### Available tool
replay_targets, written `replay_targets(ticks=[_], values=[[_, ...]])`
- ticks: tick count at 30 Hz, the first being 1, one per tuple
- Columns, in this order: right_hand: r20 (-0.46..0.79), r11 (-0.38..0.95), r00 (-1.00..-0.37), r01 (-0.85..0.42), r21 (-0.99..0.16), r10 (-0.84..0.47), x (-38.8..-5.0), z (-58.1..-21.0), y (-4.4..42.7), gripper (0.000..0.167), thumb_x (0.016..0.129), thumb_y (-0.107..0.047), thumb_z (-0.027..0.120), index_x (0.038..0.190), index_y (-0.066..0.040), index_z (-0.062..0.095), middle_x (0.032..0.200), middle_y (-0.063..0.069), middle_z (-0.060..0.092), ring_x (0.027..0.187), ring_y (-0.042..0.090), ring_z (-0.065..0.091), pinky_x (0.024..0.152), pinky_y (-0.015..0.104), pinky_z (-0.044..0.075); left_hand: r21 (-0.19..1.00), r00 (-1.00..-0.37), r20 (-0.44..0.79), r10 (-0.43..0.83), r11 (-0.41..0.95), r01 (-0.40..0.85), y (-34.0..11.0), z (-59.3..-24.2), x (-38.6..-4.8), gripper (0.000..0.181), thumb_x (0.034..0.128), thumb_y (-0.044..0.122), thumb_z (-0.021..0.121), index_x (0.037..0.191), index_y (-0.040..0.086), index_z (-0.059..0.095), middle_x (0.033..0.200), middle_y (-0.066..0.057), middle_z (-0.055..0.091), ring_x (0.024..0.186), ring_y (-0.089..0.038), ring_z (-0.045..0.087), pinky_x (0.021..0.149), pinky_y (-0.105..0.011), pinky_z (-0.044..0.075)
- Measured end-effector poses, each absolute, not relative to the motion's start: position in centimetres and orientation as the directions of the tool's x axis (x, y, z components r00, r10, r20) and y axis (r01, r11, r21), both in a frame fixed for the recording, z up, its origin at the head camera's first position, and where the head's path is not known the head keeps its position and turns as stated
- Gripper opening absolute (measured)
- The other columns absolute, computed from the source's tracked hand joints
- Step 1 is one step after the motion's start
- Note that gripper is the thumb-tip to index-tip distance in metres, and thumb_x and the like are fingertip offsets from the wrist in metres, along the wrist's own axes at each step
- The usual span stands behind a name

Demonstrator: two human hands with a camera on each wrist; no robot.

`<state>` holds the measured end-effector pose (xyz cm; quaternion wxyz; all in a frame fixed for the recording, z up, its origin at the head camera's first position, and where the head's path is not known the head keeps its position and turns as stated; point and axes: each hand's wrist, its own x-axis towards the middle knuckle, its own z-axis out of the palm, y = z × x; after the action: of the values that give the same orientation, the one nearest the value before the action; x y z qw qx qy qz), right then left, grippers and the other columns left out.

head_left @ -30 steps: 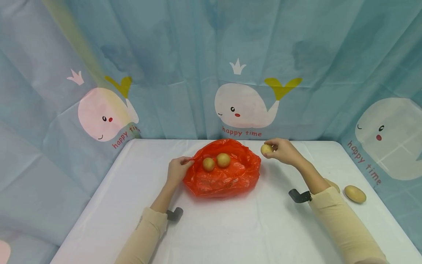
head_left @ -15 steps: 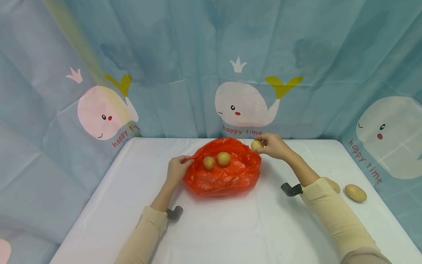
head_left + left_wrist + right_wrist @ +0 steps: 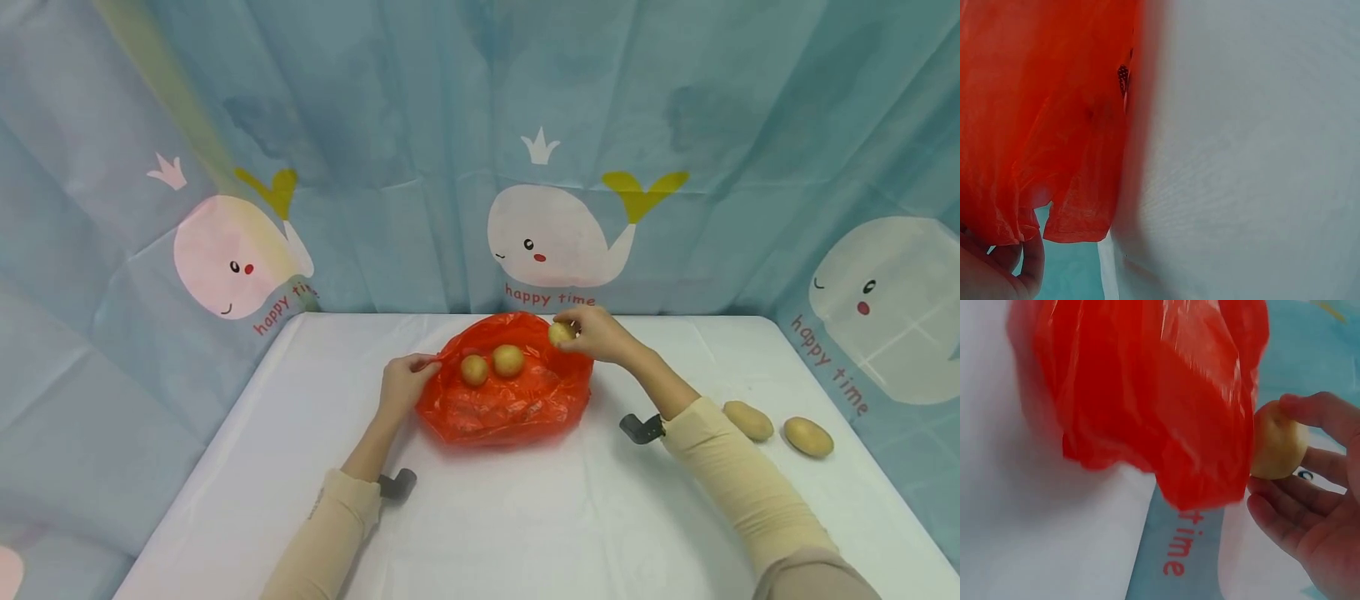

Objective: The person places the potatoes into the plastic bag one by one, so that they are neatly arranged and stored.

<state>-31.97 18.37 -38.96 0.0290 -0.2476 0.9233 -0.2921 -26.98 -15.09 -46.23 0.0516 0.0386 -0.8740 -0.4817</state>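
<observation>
A red plastic bag (image 3: 517, 417) lies with its mouth spread on the table, and two potatoes (image 3: 508, 361) show inside it. My left hand (image 3: 405, 385) pinches the left edge of the bag's mouth; the left wrist view shows the fingers (image 3: 1034, 259) gripping the thin red film. Over the bag's right rim, my right hand (image 3: 596, 335) holds a potato (image 3: 560, 334) between thumb and fingers. In the right wrist view that potato (image 3: 1277, 442) is beside the bag's side, partly hidden by it. What lies deeper in the bag cannot be made out.
Two more potatoes, one (image 3: 748, 421) near the right sleeve and one (image 3: 808, 437) closer to the right edge, lie on the white table (image 3: 510, 525). A blue curtain (image 3: 420, 150) with whale prints hangs behind the table and along both sides.
My right hand has carried its potato leftward, from beside the bag to over its right rim. The left hand keeps its grip on the bag's edge and has barely moved.
</observation>
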Motion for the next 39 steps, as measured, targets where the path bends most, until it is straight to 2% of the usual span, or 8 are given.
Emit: replay_targets(ticks=[6,12,19,25,29,33,37,39], values=[[0.089,0.707,-0.858,-0.472,-0.527,-0.506,-32.3,-39.3,16.7,0.040,0.081,-0.013,0.074,0.118,0.002,0.066,0.108,0.015,0.069,0.094,0.026,0.060,0.078,0.036,0.056,0.848,-0.992,0.056,-0.115,0.530,-0.013,-15.1,-46.0,-27.0,0.027,0.0930,0.022,0.064,0.111,0.003,0.072,0.109,-0.016,0.072,0.102,-0.029,0.064,0.095,-0.043,0.055],[0.026,0.734,-0.857,-0.455,-0.503,-0.514,-32.7,-40.2,15.3,0.039,0.083,-0.014,0.073,0.118,0.000,0.067,0.108,0.013,0.069,0.094,0.024,0.056,0.081,0.034,0.053,0.854,-0.992,0.033,-0.119,0.519,-0.034,-15.1,-46.1,-27.1,0.028,0.0932,0.023,0.065,0.112,0.003,0.072,0.110,-0.016,0.072,0.103,-0.029,0.063,0.095,-0.042,0.055],[-0.012,0.744,-0.849,-0.457,-0.488,-0.529,-33.1,-41.5,14.4,0.039,0.081,-0.011,0.071,0.117,0.003,0.066,0.105,0.012,0.070,0.088,0.022,0.055,0.078,0.033,0.050,0.854,-0.993,0.037,-0.115,0.520,-0.028,-15.1,-46.4,-27.1,0.028,0.0931,0.023,0.065,0.112,0.003,0.072,0.110,-0.016,0.072,0.103,-0.029,0.063,0.095,-0.043,0.055],[-0.058,0.780,-0.850,-0.451,-0.434,-0.523,-33.3,-42.3,13.8,0.040,0.084,-0.013,0.071,0.120,0.002,0.065,0.111,0.014,0.070,0.094,0.024,0.058,0.090,0.040,0.052,0.851,-0.992,0.033,-0.120,0.525,-0.035,-15.0,-46.3,-26.9,0.027,0.0932,0.023,0.065,0.111,0.004,0.072,0.111,-0.015,0.072,0.106,-0.029,0.063,0.096,-0.043,0.054],[-0.046,0.785,-0.837,-0.491,-0.378,-0.545,-33.5,-42.9,13.6,0.033,0.083,-0.011,0.070,0.113,0.000,0.068,0.104,0.012,0.071,0.091,0.025,0.060,0.092,0.042,0.053,0.851,-0.992,0.039,-0.121,0.525,-0.031,-14.9,-46.3,-26.9,0.027,0.0929,0.023,0.065,0.111,0.004,0.072,0.110,-0.015,0.072,0.106,-0.029,0.064,0.096,-0.043,0.054],[-0.027,0.783,-0.828,-0.517,-0.346,-0.559,-33.6,-43.4,13.3,0.019,0.080,-0.009,0.070,0.098,-0.002,0.069,0.088,0.008,0.067,0.079,0.022,0.056,0.081,0.037,0.054,0.852,-0.991,0.052,-0.121,0.523,-0.019,-14.9,-46.4,-27.0,0.026,0.0923,0.023,0.066,0.109,0.004,0.073,0.108,-0.015,0.073,0.104,-0.029,0.064,0.095,-0.043,0.055],[-0.032,0.780,-0.827,-0.515,-0.356,-0.561,-33.7,-44.0,13.0,0.002,0.080,-0.008,0.066,0.081,-0.006,0.065,0.073,0.005,0.058,0.069,0.020,0.050,0.066,0.029,0.046,0.856,-0.992,0.053,-0.117,0.517,-0.015,-14.9,-46.3,-27.0,0.026,0.0923,0.023,0.066,0.109,0.004,0.073,0.108,-0.015,0.073,0.103,-0.029,0.064,0.095,-0.043,0.055],[-0.048,0.783,-0.829,-0.506,-0.362,-0.557,-33.8,-44.2,12.9,0.006,0.080,-0.008,0.063,0.075,-0.009,0.062,0.068,0.003,0.054,0.066,0.019,0.048,0.061,0.027,0.042,0.857,-0.992,0.051,-0.117,0.515,-0.016,-15.0,-46.3,-27.1,0.026,0.0922,0.023,0.066,0.109,0.004,0.073,0.108,-0.015,0.073,0.104,-0.029,0.064,0.095,-0.043,0.055]])
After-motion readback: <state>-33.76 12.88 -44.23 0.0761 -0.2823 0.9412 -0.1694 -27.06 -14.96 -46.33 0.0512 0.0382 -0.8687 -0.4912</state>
